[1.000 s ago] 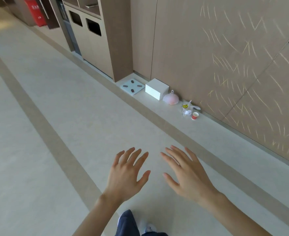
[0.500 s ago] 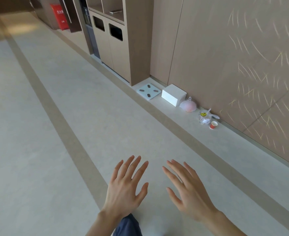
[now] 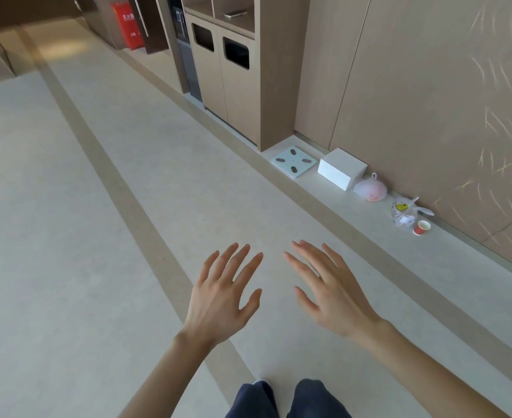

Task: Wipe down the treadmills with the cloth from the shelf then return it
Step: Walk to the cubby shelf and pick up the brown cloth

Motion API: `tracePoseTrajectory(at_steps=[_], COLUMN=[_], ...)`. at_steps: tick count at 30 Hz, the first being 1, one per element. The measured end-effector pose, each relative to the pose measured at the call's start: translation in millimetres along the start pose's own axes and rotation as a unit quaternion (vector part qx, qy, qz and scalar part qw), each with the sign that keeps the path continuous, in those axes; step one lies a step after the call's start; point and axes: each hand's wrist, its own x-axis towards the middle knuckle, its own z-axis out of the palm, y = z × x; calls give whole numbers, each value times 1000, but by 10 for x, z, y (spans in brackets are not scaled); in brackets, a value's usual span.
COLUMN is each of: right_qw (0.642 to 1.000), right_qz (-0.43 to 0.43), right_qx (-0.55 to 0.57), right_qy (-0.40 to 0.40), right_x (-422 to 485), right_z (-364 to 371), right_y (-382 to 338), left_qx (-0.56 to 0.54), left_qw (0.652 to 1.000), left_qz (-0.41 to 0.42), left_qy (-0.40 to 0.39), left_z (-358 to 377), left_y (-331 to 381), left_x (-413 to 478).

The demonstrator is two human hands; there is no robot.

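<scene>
- Where the far left corner darkens, a boxy red cabinet [image 3: 127, 25] stands upright.
- Pale, matte floor [image 3: 52, 236] runs near to far, with a smooth tan band [image 3: 122, 188] lengthwise.
- Left hand [image 3: 218, 300] hovers palm-down, fingers straight and spread, holding nothing.
- Far off, a wood-grain bin unit [image 3: 239, 95] shows two rounded dark openings; the shelf [image 3: 242, 24] above carries one thin flat object [image 3: 236, 14]. Whether a cloth lies there I cannot tell.
- Right hand [image 3: 330, 297], just beside the left, is likewise flat, fingers apart, empty.
- Along the right wall foot: a square white scale [image 3: 293, 161], a white rectangular box [image 3: 340, 168], a rounded pink bag [image 3: 371, 190], a crumpled clear bag [image 3: 404, 214], a small red cup [image 3: 421, 227].
</scene>
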Motion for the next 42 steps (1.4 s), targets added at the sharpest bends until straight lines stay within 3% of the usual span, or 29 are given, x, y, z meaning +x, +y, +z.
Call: tracePoseTrajectory(at_steps=[12, 22, 28, 35, 42], right_qw=[998, 995, 999, 999, 997], right_qz=[-41, -40, -21, -3, 3], right_qx=[-2, 24, 25, 41, 32], right_qy=[-55, -90, -44, -16, -75], right_x=[740, 1857, 2729, 3088, 3337], right_z=[483, 603, 516, 764, 1170], right_y=[287, 1252, 1914, 2185, 2413], left_qx=[-14, 9, 17, -7, -18], left_qw=[997, 995, 995, 995, 995], left_qz=[-59, -71, -79, -93, -85], left_qy=[-45, -72, -62, -21, -59], left_z=[284, 407, 401, 494, 740], left_y=[-546, -1074, -1280, -1476, -1859], left_x=[419, 1802, 2670, 3166, 3543])
